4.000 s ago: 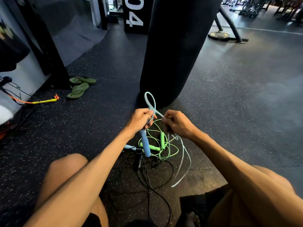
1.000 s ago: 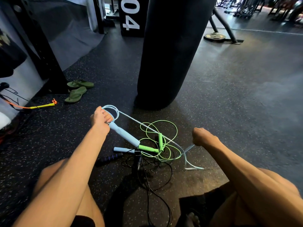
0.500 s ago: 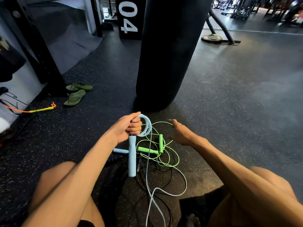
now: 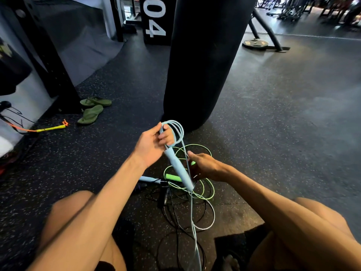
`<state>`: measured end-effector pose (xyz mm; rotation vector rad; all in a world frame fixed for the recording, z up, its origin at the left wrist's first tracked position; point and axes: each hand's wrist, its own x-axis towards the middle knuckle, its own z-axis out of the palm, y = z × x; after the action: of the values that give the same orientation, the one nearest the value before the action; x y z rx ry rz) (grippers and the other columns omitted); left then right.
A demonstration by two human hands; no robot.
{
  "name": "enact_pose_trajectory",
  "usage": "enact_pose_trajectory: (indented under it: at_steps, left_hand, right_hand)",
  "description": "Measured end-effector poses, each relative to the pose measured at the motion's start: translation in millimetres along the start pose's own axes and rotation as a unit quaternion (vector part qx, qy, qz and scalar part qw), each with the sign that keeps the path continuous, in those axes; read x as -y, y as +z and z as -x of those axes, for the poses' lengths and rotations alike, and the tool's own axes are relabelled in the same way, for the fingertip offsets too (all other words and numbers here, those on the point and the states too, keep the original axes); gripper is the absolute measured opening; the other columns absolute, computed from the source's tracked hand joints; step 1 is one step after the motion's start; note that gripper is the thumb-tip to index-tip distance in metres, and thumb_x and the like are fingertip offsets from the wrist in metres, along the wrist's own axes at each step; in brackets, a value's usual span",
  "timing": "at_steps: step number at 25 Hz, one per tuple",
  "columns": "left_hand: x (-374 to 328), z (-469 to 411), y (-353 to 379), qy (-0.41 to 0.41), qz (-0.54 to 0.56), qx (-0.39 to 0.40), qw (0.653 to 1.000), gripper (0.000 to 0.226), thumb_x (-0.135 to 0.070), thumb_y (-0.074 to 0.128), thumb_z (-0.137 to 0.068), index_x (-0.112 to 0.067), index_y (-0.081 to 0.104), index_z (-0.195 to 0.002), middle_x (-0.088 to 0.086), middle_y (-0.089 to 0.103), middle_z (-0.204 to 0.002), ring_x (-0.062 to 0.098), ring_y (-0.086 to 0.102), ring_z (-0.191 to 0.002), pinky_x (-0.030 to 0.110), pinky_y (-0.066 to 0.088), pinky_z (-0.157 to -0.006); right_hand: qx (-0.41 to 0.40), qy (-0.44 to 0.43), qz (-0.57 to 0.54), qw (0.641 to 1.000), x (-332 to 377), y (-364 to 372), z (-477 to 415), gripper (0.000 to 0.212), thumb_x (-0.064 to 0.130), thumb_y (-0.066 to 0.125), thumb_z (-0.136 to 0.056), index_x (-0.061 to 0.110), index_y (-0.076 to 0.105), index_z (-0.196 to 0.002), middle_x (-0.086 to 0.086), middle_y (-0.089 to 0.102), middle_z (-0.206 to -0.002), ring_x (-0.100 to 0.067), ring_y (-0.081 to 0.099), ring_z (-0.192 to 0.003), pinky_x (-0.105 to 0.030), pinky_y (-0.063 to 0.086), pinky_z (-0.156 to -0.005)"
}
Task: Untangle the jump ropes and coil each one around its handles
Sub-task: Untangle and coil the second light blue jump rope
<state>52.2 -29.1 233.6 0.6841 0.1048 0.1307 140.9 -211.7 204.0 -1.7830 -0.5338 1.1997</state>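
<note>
While the left hand (image 4: pixel 150 147) grips blue rope (image 4: pixel 179 128), a pillar (image 4: pixel 156 41) reads 04.

Left hand (image 4: pixel 150 145), right hand (image 4: pixel 205 167) and both forearms bare. Thighs and knees bare. Dark shorts (image 4: pixel 234 245), probably black, seen on both legs near bottom edge; detail lost in shadow.

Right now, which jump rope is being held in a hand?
The light blue rope: the left hand grips its coiled loops above the handle. The green rope and black rope lie loose on the floor.
</note>
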Motion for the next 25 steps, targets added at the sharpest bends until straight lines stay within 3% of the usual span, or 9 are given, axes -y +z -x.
enact_pose_trajectory:
  at_steps: [2,4,8,11,13,16,19,21,25]
  left_hand:
    - [-0.8,-4.9,-5.3,0.063,-0.001,-0.069,0.996,0.024,-0.022,0.034,-0.104,-0.012,0.048,-0.086,-0.004,0.038,-0.063,0.009,0.035,-0.054,0.024,0.035,-0.065]
    - [1.5,-10.8,-12.5,0.13,-0.038,-0.152,0.979,0.023,-0.016,0.035,-0.104,-0.011,0.048,-0.086,-0.001,0.045,-0.065,0.012,0.043,-0.058,0.025,0.038,-0.067]
    - [3.6,-18.4,-30.4,0.225,-0.248,-0.259,0.906,0.023,-0.008,0.041,-0.103,-0.01,0.052,-0.082,0.005,0.052,-0.068,0.011,0.053,-0.054,0.024,0.048,-0.062]
    - [5.2,-17.3,-38.2,0.234,-0.423,-0.266,0.834,0.019,-0.006,0.044,-0.101,-0.007,0.053,-0.084,0.007,0.059,-0.065,0.005,0.06,-0.047,0.018,0.051,-0.057]
    - [9.1,-16.0,-38.3,0.198,-0.486,-0.238,0.817,0.017,-0.006,0.046,-0.1,-0.002,0.056,-0.086,0.008,0.062,-0.064,0.006,0.061,-0.046,0.019,0.051,-0.056]
    - [16.8,-9.8,-31.6,0.069,-0.52,-0.177,0.833,0.019,-0.007,0.05,-0.098,-0.001,0.063,-0.086,0.009,0.064,-0.064,0.01,0.06,-0.045,0.022,0.05,-0.052]
    - [25.6,-2.1,-18.0,-0.055,-0.449,-0.089,0.887,0.023,-0.012,0.048,-0.1,-0.001,0.064,-0.088,0.008,0.062,-0.061,0.013,0.057,-0.047,0.022,0.049,-0.047]
    - [30.3,0.2,-10.4,-0.1,-0.393,-0.033,0.914,0.035,-0.021,0.041,-0.103,-0.001,0.063,-0.084,0.006,0.052,-0.052,0.014,0.046,-0.043,0.023,0.043,-0.045]
    - [27.1,2.0,3.3,-0.15,-0.33,0.046,0.931,0.055,-0.043,0.033,-0.103,-0.011,0.048,-0.06,-0.004,0.026,-0.039,0.011,0.021,-0.036,0.022,0.028,-0.042]
  right_hand:
    - [0.044,0.007,0.046,0.998,-3.8,-3.0,-0.8,0.05,0.043,0.036,-0.104,-0.004,0.053,-0.108,-0.03,0.072,-0.092,-0.039,0.066,-0.082,-0.041,0.048,-0.073]
    - [0.083,0.021,0.107,0.991,-3.5,-3.4,2.6,0.035,0.034,0.036,-0.105,0.002,0.05,-0.108,-0.028,0.072,-0.097,-0.037,0.07,-0.088,-0.032,0.048,-0.064]
    - [0.096,0.013,0.16,0.982,3.6,-3.8,15.7,0.023,0.026,0.046,-0.104,0.003,0.051,-0.102,-0.019,0.072,-0.086,-0.024,0.07,-0.072,-0.033,0.047,-0.063]
    - [0.033,-0.097,0.218,0.971,12.1,-8.8,16.2,0.018,0.012,0.06,-0.096,-0.005,0.06,-0.1,-0.011,0.066,-0.075,-0.021,0.06,-0.065,-0.031,0.049,-0.062]
    - [-0.016,-0.18,0.232,0.956,20.2,-12.5,15.0,0.013,0.012,0.061,-0.095,0.0,0.064,-0.095,-0.005,0.062,-0.07,-0.015,0.055,-0.061,-0.026,0.046,-0.056]
    - [-0.11,-0.273,0.266,0.918,27.9,-17.5,11.1,0.011,0.017,0.06,-0.096,0.012,0.065,-0.088,0.002,0.06,-0.064,-0.009,0.052,-0.056,-0.029,0.044,-0.054]
    - [-0.211,-0.319,0.304,0.873,31.3,-22.2,8.2,0.012,0.015,0.06,-0.095,0.013,0.064,-0.084,0.01,0.056,-0.062,-0.004,0.05,-0.055,-0.028,0.042,-0.057]
    - [-0.25,-0.319,0.292,0.866,33.5,-25.9,7.9,0.014,0.013,0.06,-0.095,0.016,0.061,-0.08,0.014,0.052,-0.06,-0.001,0.048,-0.053,-0.021,0.038,-0.055]
    - [-0.282,-0.294,0.274,0.871,32.4,-30.2,7.5,0.015,0.022,0.063,-0.094,0.019,0.059,-0.08,0.012,0.049,-0.057,-0.002,0.046,-0.049,-0.015,0.032,-0.051]
